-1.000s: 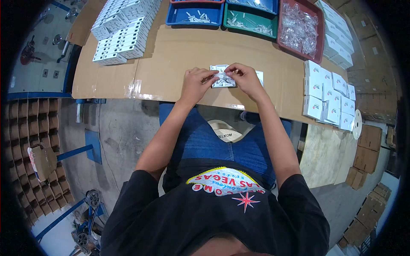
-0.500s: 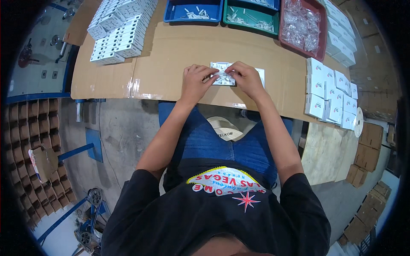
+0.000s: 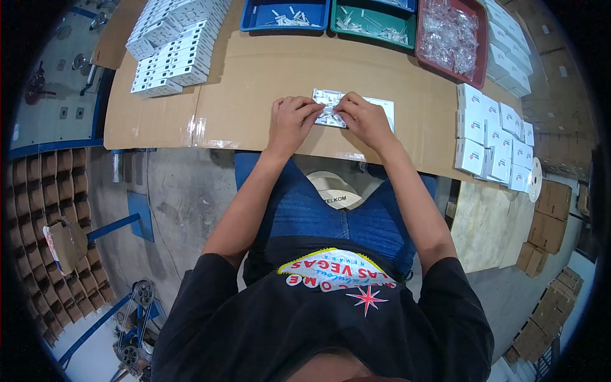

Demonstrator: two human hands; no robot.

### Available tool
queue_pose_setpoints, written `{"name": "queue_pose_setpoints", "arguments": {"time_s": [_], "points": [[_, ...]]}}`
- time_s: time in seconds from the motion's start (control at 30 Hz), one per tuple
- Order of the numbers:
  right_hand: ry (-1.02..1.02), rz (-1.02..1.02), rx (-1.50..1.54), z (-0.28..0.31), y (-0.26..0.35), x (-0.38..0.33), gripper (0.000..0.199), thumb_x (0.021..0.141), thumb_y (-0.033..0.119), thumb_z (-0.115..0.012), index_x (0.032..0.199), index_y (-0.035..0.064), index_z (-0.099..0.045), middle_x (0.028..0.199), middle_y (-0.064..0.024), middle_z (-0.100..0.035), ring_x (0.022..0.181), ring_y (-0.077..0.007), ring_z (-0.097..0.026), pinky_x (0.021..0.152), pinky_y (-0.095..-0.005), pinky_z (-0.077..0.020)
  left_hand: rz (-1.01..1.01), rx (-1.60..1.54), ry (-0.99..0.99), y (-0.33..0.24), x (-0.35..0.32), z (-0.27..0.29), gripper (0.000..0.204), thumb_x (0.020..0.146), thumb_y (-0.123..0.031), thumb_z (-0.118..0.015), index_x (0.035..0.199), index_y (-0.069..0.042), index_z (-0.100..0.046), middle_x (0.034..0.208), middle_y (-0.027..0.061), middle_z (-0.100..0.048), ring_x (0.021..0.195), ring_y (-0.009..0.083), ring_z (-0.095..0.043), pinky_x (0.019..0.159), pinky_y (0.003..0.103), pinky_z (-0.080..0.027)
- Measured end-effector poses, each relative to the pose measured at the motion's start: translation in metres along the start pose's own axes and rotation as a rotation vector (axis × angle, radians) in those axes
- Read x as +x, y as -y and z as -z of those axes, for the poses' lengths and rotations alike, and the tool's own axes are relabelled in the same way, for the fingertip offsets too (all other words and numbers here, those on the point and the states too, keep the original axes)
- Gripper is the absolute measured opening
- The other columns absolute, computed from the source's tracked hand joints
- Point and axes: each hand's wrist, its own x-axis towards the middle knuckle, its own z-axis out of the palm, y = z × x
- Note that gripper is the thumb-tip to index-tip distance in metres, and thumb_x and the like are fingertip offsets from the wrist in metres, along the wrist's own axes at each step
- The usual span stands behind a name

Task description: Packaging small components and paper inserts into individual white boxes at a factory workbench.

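Cardboard tabletop (image 3: pixel 254 70), L hand (image 3: pixel 295 118), R hand (image 3: pixel 364 118), both curled inward @ wht case (image 3: pixel 325 96)

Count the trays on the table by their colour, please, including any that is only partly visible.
Blue trays: 2 (one cut off at the top edge, behind the green one)
Green tray: 1
Dark red tray: 1
Total: 4

We see a worktable (image 3: pixel 254 70) covered in brown cardboard, light glinting off clear tape (image 3: pixel 200 127) near its front edge. Around it we find grey concrete floor (image 3: pixel 184 184), a brown compartmented rack (image 3: pixel 54 219) and belt-and-pulley machine (image 3: pixel 143 293) leftward, plywood (image 3: pixel 490 232) and stacked cartons (image 3: pixel 549 219) rightward.
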Motion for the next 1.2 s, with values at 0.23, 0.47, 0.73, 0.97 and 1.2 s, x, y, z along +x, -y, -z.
{"name": "queue_pose_setpoints", "arguments": {"time_s": [0.23,0.47,0.73,0.97,1.2], "points": [[0.061,0.026,-0.011,0.010,0.002,0.004,0.013,0.090,0.010,-0.069,0.102,0.0108,-0.071,0.103,-0.0035,-0.067,0.084,-0.0257,-0.070,0.073,-0.0375,-0.0562,-0.006,-0.003,-0.018,-0.003,-0.001,0.002,0.016,0.087,-0.018,-0.075,0.103,-0.017,-0.077,0.098,-0.0029,-0.071,0.094,0.0176,-0.064,0.091,0.041,-0.041],[0.134,0.063,-0.060,0.013,-0.005,0.007,0.016,0.088,0.010,-0.068,0.103,0.0113,-0.072,0.103,-0.0031,-0.067,0.085,-0.0273,-0.070,0.074,-0.0390,-0.0562,0.037,-0.014,-0.029,-0.003,-0.003,0.001,0.011,0.085,-0.020,-0.077,0.094,-0.014,-0.074,0.095,-0.0019,-0.073,0.092,0.0190,-0.065,0.092,0.041,-0.041],[0.127,0.115,-0.109,0.012,-0.008,0.008,0.015,0.090,0.013,-0.063,0.101,0.0146,-0.073,0.098,-0.0028,-0.067,0.080,-0.0276,-0.070,0.068,-0.0430,-0.0552,-0.002,0.025,-0.034,-0.002,-0.002,0.000,0.010,0.085,-0.021,-0.077,0.092,-0.014,-0.074,0.095,-0.0016,-0.072,0.097,0.0200,-0.064,0.093,0.043,-0.041],[0.183,0.036,-0.102,0.021,0.007,0.002,0.019,0.088,0.011,-0.065,0.104,0.0093,-0.075,0.108,-0.0031,-0.067,0.083,-0.0258,-0.070,0.073,-0.0387,-0.0558,0.065,-0.047,-0.013,-0.004,-0.002,0.000,0.012,0.084,-0.016,-0.078,0.093,-0.009,-0.074,0.102,0.0012,-0.069,0.097,0.0196,-0.064,0.091,0.040,-0.044],[0.075,0.008,-0.074,0.010,0.011,-0.013,0.023,0.091,0.015,-0.067,0.112,0.0111,-0.074,0.110,-0.0022,-0.067,0.078,-0.0231,-0.070,0.067,-0.0367,-0.0561,0.419,-0.440,-0.006,-0.006,0.000,-0.012,0.016,0.080,-0.012,-0.078,0.093,-0.003,-0.075,0.103,0.0096,-0.063,0.095,0.0256,-0.064,0.085,0.036,-0.051]]}}
